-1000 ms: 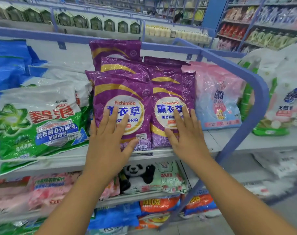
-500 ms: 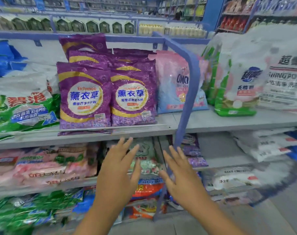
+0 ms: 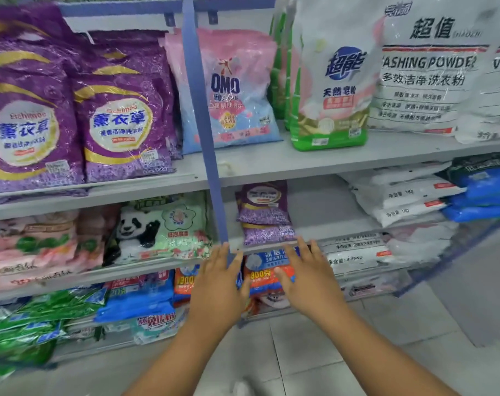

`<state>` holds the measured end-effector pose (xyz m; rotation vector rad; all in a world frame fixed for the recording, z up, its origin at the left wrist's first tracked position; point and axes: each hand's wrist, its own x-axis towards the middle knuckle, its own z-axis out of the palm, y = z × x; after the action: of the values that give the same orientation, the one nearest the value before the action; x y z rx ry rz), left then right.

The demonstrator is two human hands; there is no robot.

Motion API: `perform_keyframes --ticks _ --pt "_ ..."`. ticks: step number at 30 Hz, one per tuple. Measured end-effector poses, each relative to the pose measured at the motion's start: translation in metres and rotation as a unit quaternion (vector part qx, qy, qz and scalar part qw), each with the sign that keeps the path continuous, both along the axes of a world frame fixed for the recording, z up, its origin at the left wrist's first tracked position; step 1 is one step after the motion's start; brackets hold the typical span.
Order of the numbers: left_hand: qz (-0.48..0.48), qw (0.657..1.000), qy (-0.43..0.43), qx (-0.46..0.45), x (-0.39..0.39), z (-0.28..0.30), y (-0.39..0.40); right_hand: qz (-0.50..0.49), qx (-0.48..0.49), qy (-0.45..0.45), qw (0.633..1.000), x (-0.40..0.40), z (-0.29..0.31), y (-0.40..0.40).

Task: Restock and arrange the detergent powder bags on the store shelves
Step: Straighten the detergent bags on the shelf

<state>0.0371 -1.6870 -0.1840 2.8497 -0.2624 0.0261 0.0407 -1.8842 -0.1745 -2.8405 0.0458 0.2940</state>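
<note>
Both hands have dropped away from the purple bags they were pressing a second ago, and the view has swung to the right, so those bags now sit at the left edge. The left hand (image 3: pixel 218 278) and the right hand (image 3: pixel 305 277) float side by side in front of the lower shelves, fingers straight and spread, holding nothing and touching nothing that can be made out.

The two front purple bags (image 3: pixel 71 124) stand upright next to each other on the upper shelf (image 3: pixel 271 161), with more purple bags stacked behind them. Just right of them, partly behind the blue upright post (image 3: pixel 203 110), a pink and blue bag (image 3: pixel 243 90) leans back. Further right stand a white and green bag (image 3: pixel 333 90) and large white bags (image 3: pixel 427 75) printed with "WASHING POWDER".

On the shelf below, a panda-print bag (image 3: pixel 160 230) lies left of the post, and a small pile of purple bags (image 3: pixel 264 212) lies just right of it, directly above the right hand's fingertips. White flat bags (image 3: pixel 400 201) and blue bags (image 3: pixel 480 195) are stacked at the far right. Orange and blue bags (image 3: pixel 267 274) show between the two hands on the next shelf down, and green bags (image 3: pixel 43 315) lie at the lower left.
</note>
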Motion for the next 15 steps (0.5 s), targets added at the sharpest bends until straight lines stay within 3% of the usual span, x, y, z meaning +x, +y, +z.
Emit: perform_keyframes --ticks 9,15 --pt "-0.037 0.994 0.094 -0.043 0.06 -0.045 -0.039 -0.005 -0.017 0.046 0.999 0.054 -0.022 -0.025" --pt "0.022 0.988 0.127 -0.083 0.097 -0.062 -0.053 0.022 -0.016 0.076 0.997 0.107 -0.03 -0.028"
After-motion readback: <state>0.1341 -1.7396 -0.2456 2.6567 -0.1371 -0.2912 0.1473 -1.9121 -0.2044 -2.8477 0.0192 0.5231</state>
